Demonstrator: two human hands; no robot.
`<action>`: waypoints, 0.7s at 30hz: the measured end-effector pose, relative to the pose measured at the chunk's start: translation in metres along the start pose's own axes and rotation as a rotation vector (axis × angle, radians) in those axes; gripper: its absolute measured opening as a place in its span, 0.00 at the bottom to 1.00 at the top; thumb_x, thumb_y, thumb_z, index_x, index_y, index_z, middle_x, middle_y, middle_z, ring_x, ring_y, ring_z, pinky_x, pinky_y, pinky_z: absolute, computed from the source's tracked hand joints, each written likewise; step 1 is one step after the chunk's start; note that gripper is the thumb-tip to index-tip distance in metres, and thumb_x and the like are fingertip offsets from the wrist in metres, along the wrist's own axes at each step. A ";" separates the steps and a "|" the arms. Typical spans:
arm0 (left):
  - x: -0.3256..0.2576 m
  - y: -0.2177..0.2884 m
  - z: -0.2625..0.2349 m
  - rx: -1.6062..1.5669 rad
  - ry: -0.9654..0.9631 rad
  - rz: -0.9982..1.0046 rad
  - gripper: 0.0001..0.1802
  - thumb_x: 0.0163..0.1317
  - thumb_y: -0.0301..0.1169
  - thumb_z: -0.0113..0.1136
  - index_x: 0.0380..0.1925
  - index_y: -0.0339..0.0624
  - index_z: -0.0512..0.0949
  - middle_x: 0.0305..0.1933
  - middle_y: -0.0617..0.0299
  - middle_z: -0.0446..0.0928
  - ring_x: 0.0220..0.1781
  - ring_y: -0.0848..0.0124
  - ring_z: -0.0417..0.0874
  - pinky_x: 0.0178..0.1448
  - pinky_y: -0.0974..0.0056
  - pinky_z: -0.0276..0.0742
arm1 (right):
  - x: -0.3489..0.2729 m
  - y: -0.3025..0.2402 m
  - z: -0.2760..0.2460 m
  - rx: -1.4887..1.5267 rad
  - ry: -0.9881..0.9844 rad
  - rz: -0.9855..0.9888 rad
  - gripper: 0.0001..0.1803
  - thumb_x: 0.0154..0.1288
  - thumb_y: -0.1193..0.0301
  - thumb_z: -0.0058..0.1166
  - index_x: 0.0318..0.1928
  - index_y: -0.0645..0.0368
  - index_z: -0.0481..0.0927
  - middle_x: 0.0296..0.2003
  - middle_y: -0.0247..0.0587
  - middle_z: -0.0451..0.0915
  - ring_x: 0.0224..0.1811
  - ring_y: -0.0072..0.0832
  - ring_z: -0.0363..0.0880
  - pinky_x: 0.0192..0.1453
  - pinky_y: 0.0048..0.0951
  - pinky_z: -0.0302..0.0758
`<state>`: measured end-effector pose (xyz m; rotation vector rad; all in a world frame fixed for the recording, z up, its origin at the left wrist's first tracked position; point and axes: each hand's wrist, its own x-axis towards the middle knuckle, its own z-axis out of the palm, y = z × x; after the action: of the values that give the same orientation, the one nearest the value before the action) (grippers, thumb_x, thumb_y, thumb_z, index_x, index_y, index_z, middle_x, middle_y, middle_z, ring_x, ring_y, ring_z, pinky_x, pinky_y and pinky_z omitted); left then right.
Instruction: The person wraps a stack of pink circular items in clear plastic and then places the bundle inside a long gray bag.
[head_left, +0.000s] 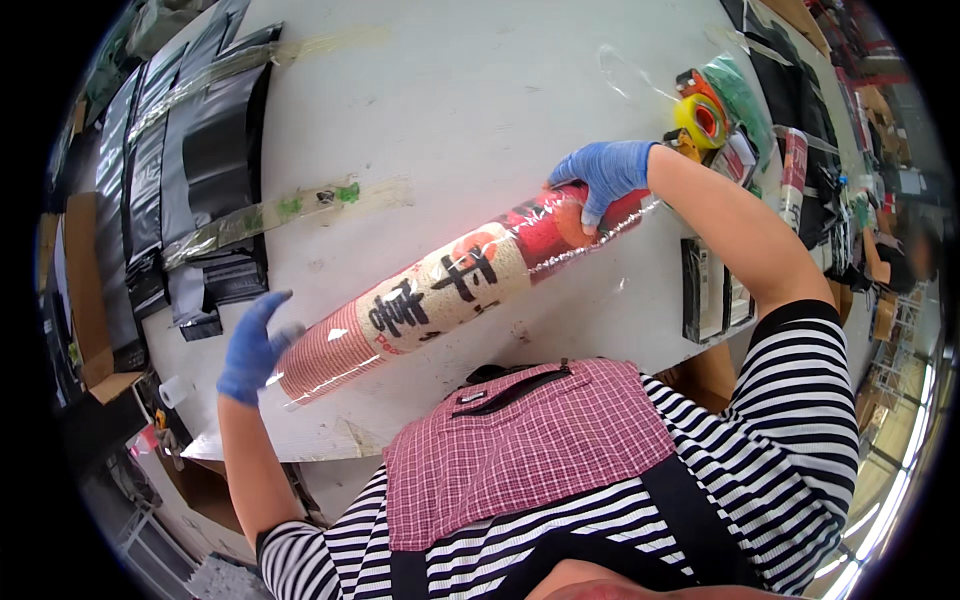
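Observation:
A long cylindrical roll in shiny clear plastic lies slantwise across the white table in front of me. Its middle is cream with large dark characters, its right part is red, and its left end has fine red and pale ridges. My right hand, in a blue glove, is wrapped over the red end from above. Beside the ridged end is my left hand, also gloved in blue, with thumb and fingers apart. Whether its fingertips touch the plastic I cannot tell.
Black plastic bags are taped along the table's left side. A yellow tape roll with a red dispenser sits at the far right. Nearer stands a small black-and-white box. A cardboard box is at the left edge.

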<state>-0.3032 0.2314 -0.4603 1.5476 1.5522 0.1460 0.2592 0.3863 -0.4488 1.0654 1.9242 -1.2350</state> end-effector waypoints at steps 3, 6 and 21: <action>-0.042 0.073 0.050 0.516 0.078 0.219 0.64 0.24 0.44 0.86 0.68 0.42 0.65 0.65 0.49 0.71 0.66 0.51 0.72 0.70 0.55 0.67 | -0.022 0.006 0.033 -0.273 0.531 -0.359 0.45 0.42 0.65 0.74 0.66 0.53 0.73 0.61 0.45 0.76 0.62 0.44 0.75 0.66 0.38 0.72; -0.039 0.053 0.069 0.655 0.192 0.120 0.62 0.20 0.43 0.86 0.64 0.43 0.68 0.60 0.50 0.74 0.62 0.50 0.75 0.66 0.54 0.72 | -0.024 0.003 0.055 -0.381 0.564 -0.245 0.50 0.40 0.54 0.75 0.68 0.49 0.70 0.64 0.49 0.73 0.65 0.50 0.72 0.68 0.42 0.69; 0.005 0.029 0.043 0.012 -0.044 0.098 0.51 0.26 0.29 0.84 0.59 0.39 0.72 0.52 0.56 0.80 0.54 0.62 0.80 0.61 0.60 0.76 | -0.057 0.053 0.231 0.401 0.988 0.620 0.28 0.59 0.57 0.66 0.49 0.68 0.76 0.41 0.56 0.83 0.43 0.50 0.82 0.49 0.43 0.78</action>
<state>-0.2534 0.2203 -0.4692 1.6259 1.4460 0.1565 0.3486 0.1690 -0.5127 2.5996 1.6931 -0.7741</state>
